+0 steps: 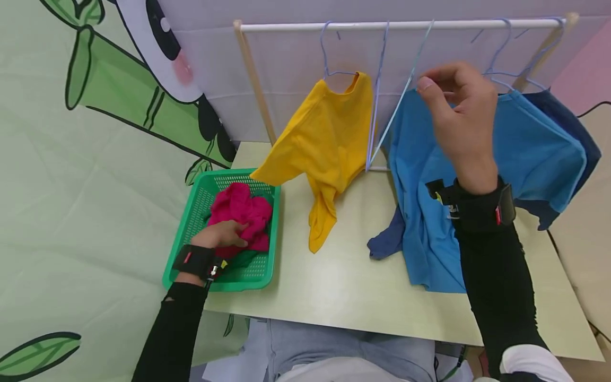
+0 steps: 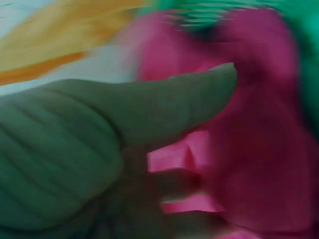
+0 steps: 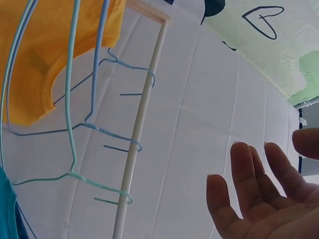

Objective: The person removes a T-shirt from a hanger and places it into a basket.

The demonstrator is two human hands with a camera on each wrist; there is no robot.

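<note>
as the pink cloth [image 1: 242, 204] is touched by the left hand [image 1: 218, 235], whether pinched cannot be told | cloth contained in green basket [image 1: 241, 285], eight o'clock in head view | step judged: pickup; firm grasp seemingly called for | right hand [image 1: 465, 119] loosely parted, empty, two o'clock | bare hangers [image 3: 69, 84] hung at one o'clock

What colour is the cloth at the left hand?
The cloth is deep pink, best seen in the head view.

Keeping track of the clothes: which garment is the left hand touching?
The magenta garment, bunched in the green basket with the left hand on it; the yellow shirt, light-blue shirt and navy garment hang from the rail.
</note>
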